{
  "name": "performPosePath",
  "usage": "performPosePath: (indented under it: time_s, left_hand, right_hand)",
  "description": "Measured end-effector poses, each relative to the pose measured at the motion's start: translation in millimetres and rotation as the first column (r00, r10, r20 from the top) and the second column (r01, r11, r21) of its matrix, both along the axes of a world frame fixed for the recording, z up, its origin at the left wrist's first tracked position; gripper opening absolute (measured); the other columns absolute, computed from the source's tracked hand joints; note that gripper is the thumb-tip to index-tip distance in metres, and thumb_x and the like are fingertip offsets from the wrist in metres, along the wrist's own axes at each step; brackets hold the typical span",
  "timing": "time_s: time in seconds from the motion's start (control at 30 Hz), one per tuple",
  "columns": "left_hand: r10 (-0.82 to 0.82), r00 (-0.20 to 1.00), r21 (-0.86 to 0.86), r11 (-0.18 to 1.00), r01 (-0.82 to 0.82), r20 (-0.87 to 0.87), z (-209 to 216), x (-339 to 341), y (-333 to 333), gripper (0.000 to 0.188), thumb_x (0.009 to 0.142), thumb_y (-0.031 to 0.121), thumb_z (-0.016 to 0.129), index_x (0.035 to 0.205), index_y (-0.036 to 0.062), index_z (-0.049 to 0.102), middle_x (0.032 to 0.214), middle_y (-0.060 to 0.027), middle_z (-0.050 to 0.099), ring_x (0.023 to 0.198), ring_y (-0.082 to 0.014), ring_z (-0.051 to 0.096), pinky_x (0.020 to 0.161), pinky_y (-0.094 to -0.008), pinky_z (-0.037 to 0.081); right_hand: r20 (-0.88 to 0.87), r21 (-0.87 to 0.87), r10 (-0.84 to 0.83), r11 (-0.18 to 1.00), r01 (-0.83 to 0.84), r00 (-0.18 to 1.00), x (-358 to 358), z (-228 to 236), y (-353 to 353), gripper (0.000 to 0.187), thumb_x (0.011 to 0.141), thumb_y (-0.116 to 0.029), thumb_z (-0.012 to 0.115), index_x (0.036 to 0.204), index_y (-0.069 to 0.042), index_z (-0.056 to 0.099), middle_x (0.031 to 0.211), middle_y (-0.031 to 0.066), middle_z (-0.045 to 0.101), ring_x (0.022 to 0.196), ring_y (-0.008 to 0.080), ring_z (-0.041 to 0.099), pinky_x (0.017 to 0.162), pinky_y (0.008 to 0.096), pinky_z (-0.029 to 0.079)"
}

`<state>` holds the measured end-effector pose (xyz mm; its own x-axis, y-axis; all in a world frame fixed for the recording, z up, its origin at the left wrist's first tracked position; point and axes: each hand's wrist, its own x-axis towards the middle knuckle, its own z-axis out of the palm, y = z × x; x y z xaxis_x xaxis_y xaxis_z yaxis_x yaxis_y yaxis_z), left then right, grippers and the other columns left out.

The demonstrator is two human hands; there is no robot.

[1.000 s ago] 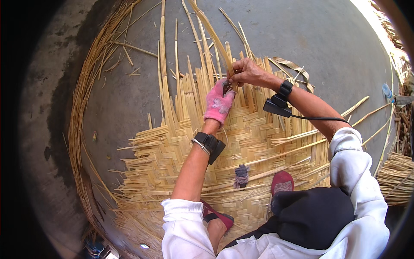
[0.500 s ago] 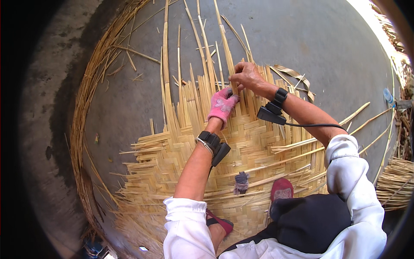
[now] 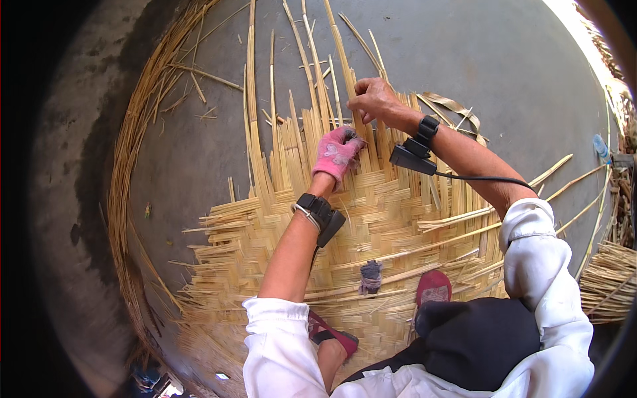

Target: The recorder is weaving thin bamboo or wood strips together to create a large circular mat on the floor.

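Floor [image 3: 478,60] — perhaps concrete — under mat [image 3: 379,207].

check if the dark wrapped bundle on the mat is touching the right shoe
Apart. The head view shows a stretch of woven mat between the dark bundle and the right shoe.

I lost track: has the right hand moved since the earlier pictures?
Yes: the right hand has moved slightly forward, farther from the dark bundle on the woven mat.
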<state>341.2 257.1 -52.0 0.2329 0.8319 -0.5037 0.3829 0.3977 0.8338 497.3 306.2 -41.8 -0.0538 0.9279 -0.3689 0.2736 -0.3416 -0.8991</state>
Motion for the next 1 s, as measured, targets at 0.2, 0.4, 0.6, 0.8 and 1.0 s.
performPosePath:
  time_s: [0.2,0.4,0.6,0.8,1.0]
  left_hand:
    - [-0.091,0.987,-0.078,0.992,0.102,0.132,6.0,-4.5,4.7,0.015,0.075,0.012,0.067,0.086,0.0035,0.064,0.068,0.0018,0.059,0.056,-0.0061,0.050,0.051,-0.0208,0.041]
    - [0.004,0.996,0.203,0.979,0.015,-0.092,-14.3,5.3,-5.6,0.011,0.070,0.010,0.068,0.070,0.0007,0.064,0.057,-0.0050,0.058,0.052,-0.0090,0.050,0.049,-0.0256,0.040]
    - [0.077,0.977,0.233,0.972,-0.029,-0.200,-25.4,11.1,-9.6,0.008,0.072,0.010,0.066,0.074,0.0026,0.065,0.060,0.0016,0.059,0.054,-0.0074,0.052,0.052,-0.0218,0.041]
    - [0.042,0.998,0.150,0.987,-0.049,0.051,-15.3,8.8,8.0,0.022,0.080,0.016,0.060,0.098,0.0037,0.061,0.082,-0.0014,0.062,0.073,-0.0093,0.058,0.060,-0.0234,0.046]
    - [0.007,0.994,-0.079,0.997,0.002,0.113,-13.9,7.9,16.0,0.024,0.085,0.020,0.055,0.103,0.0056,0.059,0.091,-0.0021,0.061,0.086,-0.0112,0.059,0.067,-0.0281,0.050]
  right_hand:
    - [-0.200,-0.041,0.086,0.995,-0.096,0.976,12.6,-2.5,4.8,0.017,0.074,-0.014,0.067,0.079,0.000,0.059,0.070,0.0020,0.055,0.062,0.0099,0.057,0.052,0.0213,0.052]
    - [-0.225,-0.010,0.092,0.995,-0.097,0.970,13.1,1.1,3.4,0.020,0.074,-0.014,0.067,0.088,0.000,0.062,0.079,0.0047,0.061,0.068,0.0106,0.059,0.056,0.0221,0.052]
    - [-0.241,0.017,0.117,0.993,-0.117,0.963,20.3,7.2,4.3,0.016,0.076,-0.015,0.066,0.086,-0.002,0.065,0.074,0.0050,0.063,0.066,0.0099,0.060,0.055,0.0217,0.052]
    - [-0.174,0.084,0.165,0.985,-0.152,0.971,19.0,6.7,13.0,0.014,0.078,-0.011,0.063,0.088,-0.001,0.065,0.075,0.0046,0.063,0.063,0.0108,0.061,0.056,0.0219,0.053]
    - [-0.245,0.071,0.182,0.983,-0.169,0.952,19.5,5.6,12.8,0.013,0.079,-0.008,0.063,0.089,0.000,0.064,0.079,0.0080,0.064,0.069,0.0141,0.064,0.064,0.0265,0.056]
